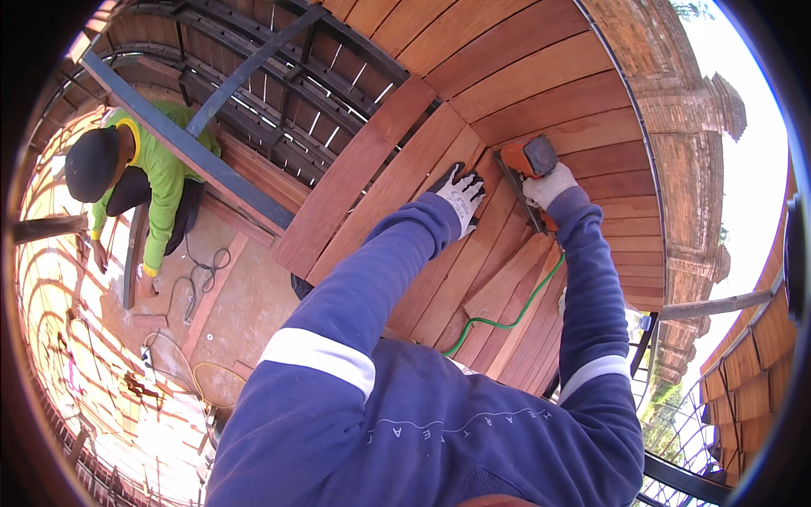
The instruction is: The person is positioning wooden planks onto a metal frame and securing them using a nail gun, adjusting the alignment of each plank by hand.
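My right hand (pixel 549 186), in a pale glove, is wrapped round the grip of an orange and black nail gun (pixel 538 157). The tool's long, narrow magazine lies low over reddish wooden boards, close to where the angled planks meet. A green air hose (pixel 513 324) trails from the tool across the boards towards my body. My left hand (pixel 461 199), in a white and dark glove, rests with spread fingers on the wooden planks (pixel 422 177), left of the nail gun. The tool's nose is hard to make out.
A co-worker in a green shirt (pixel 171 144) crouches lower at the left, hands near a dark bar. Beside me runs a dark metal frame (pixel 203 160) with open gaps. Cables (pixel 201 279) lie on the floor below. Beyond the curved plank edge stands a brick structure (pixel 684 169).
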The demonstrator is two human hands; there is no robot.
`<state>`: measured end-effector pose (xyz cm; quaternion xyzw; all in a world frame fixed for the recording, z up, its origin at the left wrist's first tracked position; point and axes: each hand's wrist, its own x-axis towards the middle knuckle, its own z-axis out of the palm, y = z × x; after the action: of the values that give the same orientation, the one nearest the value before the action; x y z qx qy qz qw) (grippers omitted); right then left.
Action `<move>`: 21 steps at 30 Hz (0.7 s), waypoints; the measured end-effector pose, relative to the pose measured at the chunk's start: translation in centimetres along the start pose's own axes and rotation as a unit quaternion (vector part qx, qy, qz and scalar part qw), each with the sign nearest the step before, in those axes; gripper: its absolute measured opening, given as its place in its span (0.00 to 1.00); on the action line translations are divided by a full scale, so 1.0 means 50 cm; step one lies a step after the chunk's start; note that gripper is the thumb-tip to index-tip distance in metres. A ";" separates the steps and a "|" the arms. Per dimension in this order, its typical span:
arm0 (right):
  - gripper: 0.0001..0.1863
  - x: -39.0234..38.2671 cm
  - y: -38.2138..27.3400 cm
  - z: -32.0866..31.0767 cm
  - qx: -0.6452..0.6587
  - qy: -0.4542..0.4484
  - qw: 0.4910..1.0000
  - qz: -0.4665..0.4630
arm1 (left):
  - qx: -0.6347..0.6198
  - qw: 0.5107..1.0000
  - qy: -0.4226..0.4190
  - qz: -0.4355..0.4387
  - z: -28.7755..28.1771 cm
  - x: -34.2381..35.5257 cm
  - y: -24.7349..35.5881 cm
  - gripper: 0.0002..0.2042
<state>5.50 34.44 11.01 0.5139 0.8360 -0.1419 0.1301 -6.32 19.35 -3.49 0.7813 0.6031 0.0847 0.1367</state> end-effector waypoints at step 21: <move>0.12 0.023 0.043 -0.004 0.121 -0.052 0.991 -0.005 | -0.001 1.000 -0.011 0.001 -0.009 -0.003 -0.002 0.31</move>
<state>6.92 36.41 10.57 0.5131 0.8074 -0.2695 0.1098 -6.62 19.27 -3.07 0.7827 0.6005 0.0769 0.1445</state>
